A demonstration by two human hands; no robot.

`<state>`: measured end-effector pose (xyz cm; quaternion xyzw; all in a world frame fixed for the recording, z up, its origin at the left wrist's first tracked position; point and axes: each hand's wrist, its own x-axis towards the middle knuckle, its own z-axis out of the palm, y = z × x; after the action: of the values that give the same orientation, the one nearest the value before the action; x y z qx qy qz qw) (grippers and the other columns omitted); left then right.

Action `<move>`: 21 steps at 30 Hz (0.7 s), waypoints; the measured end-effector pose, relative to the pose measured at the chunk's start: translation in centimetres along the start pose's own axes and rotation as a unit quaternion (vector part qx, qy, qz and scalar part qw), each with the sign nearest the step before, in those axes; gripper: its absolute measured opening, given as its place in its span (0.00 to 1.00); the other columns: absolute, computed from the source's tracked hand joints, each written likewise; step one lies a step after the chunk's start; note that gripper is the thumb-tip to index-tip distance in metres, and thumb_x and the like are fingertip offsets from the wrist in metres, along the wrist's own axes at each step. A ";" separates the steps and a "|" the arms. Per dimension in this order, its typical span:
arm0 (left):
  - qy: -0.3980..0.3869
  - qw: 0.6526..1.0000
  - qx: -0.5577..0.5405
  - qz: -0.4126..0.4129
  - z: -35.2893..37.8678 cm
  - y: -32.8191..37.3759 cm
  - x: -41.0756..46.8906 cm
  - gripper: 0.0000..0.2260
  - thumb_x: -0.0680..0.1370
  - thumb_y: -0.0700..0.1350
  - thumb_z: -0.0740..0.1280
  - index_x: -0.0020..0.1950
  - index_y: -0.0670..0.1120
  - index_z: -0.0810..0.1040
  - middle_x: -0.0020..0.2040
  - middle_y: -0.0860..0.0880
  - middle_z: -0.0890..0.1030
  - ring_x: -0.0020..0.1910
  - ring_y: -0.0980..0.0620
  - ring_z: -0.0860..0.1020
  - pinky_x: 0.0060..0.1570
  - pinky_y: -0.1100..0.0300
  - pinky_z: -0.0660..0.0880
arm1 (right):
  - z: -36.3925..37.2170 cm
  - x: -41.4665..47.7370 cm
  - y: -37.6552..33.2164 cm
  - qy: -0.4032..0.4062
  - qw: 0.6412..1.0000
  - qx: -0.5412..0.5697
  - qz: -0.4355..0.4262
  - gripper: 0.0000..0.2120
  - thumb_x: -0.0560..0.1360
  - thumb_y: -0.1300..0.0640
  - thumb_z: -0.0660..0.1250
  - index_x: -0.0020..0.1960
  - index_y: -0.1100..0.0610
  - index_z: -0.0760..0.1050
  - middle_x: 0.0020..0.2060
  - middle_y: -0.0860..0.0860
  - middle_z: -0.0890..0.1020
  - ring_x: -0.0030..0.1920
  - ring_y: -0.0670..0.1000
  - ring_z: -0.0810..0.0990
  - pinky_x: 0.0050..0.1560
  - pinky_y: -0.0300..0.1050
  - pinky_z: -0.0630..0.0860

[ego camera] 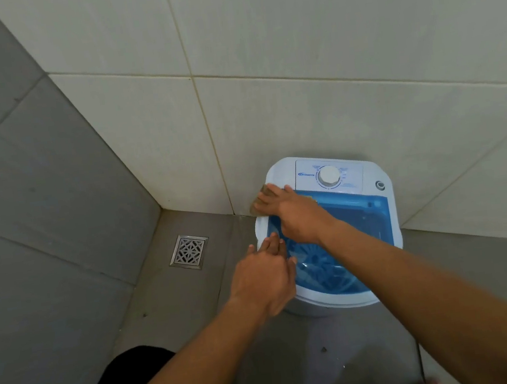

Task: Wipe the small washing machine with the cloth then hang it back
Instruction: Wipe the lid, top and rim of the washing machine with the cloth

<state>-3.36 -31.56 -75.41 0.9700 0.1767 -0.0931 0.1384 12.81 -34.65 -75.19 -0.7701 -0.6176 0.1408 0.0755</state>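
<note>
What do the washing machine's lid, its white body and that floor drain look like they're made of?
The lid looks like clear blue-tinted plastic, since the ribbed wheel inside shows through it. The washing machine body seems to be smooth, slightly glossy white plastic with rounded moulded corners. The floor drain appears to be metal, probably stainless steel, given its silvery shine and cut-out pattern.

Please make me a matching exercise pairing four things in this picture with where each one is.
Things:
1. brown cloth
2. square metal floor drain
3. white round dial
4. left hand

Places:
A. on the machine's control panel, by the wall
B. set in the grey floor, left of the machine
C. under the right hand, at the machine's left rear corner
D. at the machine's left front rim

Pairs: 1-C, 2-B, 3-A, 4-D
</note>
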 end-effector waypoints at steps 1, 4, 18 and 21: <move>0.002 1.000 -0.001 0.002 0.0 0.0 0.0 0.24 0.83 0.52 0.48 0.75 0.42 0.62 0.75 0.43 0.66 0.70 0.45 0.68 0.71 0.47 0.62 | 0.1 -0.6 0.2 -0.016 1.000 0.000 -0.014 0.37 0.71 0.72 0.62 0.76 0.53 0.60 0.77 0.51 0.59 0.78 0.51 0.48 0.76 0.52 0.46; 0.002 1.000 -0.003 0.006 0.0 -0.2 0.0 0.24 0.83 0.52 0.47 0.75 0.42 0.63 0.75 0.43 0.66 0.71 0.46 0.67 0.72 0.46 0.60 | 0.7 -2.8 1.7 -0.034 0.998 0.021 -0.041 0.40 0.70 0.74 0.60 0.78 0.52 0.57 0.78 0.49 0.54 0.77 0.47 0.43 0.76 0.47 0.41; -0.010 1.000 -0.009 0.011 0.5 -0.8 0.1 0.25 0.83 0.53 0.44 0.77 0.43 0.60 0.78 0.45 0.61 0.76 0.50 0.61 0.74 0.45 0.57 | -0.1 1.9 2.8 -0.004 0.996 -0.088 0.002 0.36 0.74 0.65 0.60 0.78 0.55 0.52 0.78 0.53 0.55 0.78 0.53 0.46 0.76 0.52 0.43; -0.019 1.000 -0.022 0.009 0.7 -0.9 -0.2 0.26 0.83 0.54 0.44 0.78 0.44 0.57 0.79 0.47 0.58 0.77 0.51 0.57 0.76 0.46 0.55 | -1.4 2.5 4.3 0.011 0.992 -0.112 0.050 0.35 0.75 0.66 0.60 0.78 0.57 0.50 0.78 0.55 0.53 0.78 0.55 0.46 0.76 0.52 0.45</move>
<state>-3.97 -31.04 -76.24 0.9663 0.1674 -0.1062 0.1641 17.70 -33.07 -75.41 -0.8053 -0.5890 0.0661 -0.0113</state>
